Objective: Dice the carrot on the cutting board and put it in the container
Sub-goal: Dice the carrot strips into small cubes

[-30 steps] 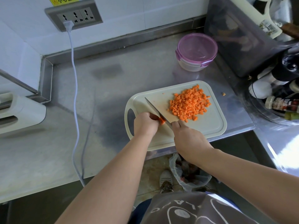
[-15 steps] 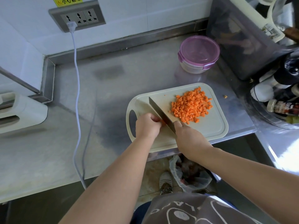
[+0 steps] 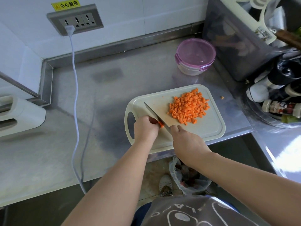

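pinning the carrot stub under your curled left hand; your right hand grips the knife, set just right of it, running far-left to near-right

Yellow warning sticker on white wall, 11 o'clock, just above grey socket panel: "小心触电", warning triangle at left end. Spice bottle label, 3 o'clock: blurred, unreadable. Apron lettering, 6 o'clock: unclear.
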`<state>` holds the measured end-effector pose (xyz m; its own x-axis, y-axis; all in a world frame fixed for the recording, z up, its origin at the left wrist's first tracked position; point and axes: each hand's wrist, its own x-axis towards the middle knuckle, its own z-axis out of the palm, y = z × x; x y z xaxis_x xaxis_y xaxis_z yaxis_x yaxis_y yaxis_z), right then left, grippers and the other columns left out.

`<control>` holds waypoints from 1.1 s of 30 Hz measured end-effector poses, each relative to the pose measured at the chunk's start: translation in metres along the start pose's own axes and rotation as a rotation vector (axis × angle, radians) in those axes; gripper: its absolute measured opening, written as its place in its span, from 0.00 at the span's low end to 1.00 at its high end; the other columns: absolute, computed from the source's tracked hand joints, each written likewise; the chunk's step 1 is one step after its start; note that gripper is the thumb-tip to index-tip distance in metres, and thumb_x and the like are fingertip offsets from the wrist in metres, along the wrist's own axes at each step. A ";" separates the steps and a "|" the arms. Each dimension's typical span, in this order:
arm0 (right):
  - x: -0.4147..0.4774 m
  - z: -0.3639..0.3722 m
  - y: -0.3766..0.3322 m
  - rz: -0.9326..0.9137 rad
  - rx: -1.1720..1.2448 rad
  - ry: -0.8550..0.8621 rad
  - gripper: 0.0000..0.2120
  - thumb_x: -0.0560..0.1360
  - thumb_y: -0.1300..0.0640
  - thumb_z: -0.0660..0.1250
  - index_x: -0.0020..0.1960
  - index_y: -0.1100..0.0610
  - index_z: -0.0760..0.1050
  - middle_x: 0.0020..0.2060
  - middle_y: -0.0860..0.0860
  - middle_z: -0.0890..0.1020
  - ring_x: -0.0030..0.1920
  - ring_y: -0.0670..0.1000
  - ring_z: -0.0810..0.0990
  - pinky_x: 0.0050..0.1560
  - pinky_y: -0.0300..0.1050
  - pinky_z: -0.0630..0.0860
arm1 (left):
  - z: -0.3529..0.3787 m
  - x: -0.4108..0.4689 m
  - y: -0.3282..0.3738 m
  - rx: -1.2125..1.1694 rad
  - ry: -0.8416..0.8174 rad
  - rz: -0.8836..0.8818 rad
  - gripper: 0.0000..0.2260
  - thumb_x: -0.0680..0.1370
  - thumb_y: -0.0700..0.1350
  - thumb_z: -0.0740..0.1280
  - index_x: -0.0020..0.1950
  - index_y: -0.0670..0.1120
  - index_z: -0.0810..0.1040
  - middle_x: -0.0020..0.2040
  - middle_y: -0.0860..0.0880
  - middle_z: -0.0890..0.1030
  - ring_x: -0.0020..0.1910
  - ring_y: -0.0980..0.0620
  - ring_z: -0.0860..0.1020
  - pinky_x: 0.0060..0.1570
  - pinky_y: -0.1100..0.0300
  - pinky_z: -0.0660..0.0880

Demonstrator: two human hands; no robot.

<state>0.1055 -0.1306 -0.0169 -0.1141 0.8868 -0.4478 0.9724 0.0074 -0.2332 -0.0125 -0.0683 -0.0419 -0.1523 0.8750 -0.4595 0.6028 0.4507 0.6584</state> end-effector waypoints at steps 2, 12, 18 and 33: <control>0.000 0.000 -0.001 0.006 0.009 -0.007 0.20 0.75 0.68 0.59 0.64 0.57 0.62 0.54 0.52 0.72 0.43 0.54 0.79 0.38 0.46 0.78 | 0.000 0.001 0.000 0.006 0.001 -0.007 0.07 0.73 0.46 0.71 0.50 0.47 0.82 0.48 0.49 0.83 0.50 0.48 0.78 0.43 0.60 0.69; 0.002 -0.005 -0.005 -0.002 0.002 -0.063 0.23 0.74 0.69 0.61 0.66 0.58 0.59 0.55 0.53 0.71 0.45 0.56 0.78 0.36 0.45 0.72 | -0.001 0.001 0.002 0.032 -0.012 -0.024 0.07 0.74 0.46 0.70 0.51 0.46 0.81 0.49 0.48 0.82 0.50 0.47 0.78 0.43 0.60 0.69; 0.012 0.000 -0.002 0.036 0.043 -0.064 0.22 0.73 0.72 0.59 0.64 0.57 0.60 0.46 0.51 0.67 0.39 0.54 0.74 0.35 0.45 0.72 | -0.004 -0.001 0.004 0.027 -0.023 -0.009 0.02 0.74 0.43 0.69 0.44 0.48 0.80 0.44 0.50 0.82 0.45 0.50 0.77 0.40 0.62 0.69; 0.003 -0.002 0.000 -0.045 -0.044 -0.044 0.20 0.74 0.69 0.60 0.63 0.53 0.65 0.55 0.53 0.70 0.36 0.50 0.69 0.34 0.43 0.71 | -0.005 -0.005 0.000 -0.013 -0.012 -0.015 0.01 0.75 0.44 0.69 0.45 0.49 0.79 0.47 0.50 0.82 0.48 0.50 0.77 0.44 0.59 0.69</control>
<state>0.1058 -0.1268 -0.0163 -0.1656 0.8641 -0.4754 0.9741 0.0680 -0.2157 -0.0155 -0.0719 -0.0371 -0.1519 0.8661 -0.4762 0.5900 0.4660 0.6594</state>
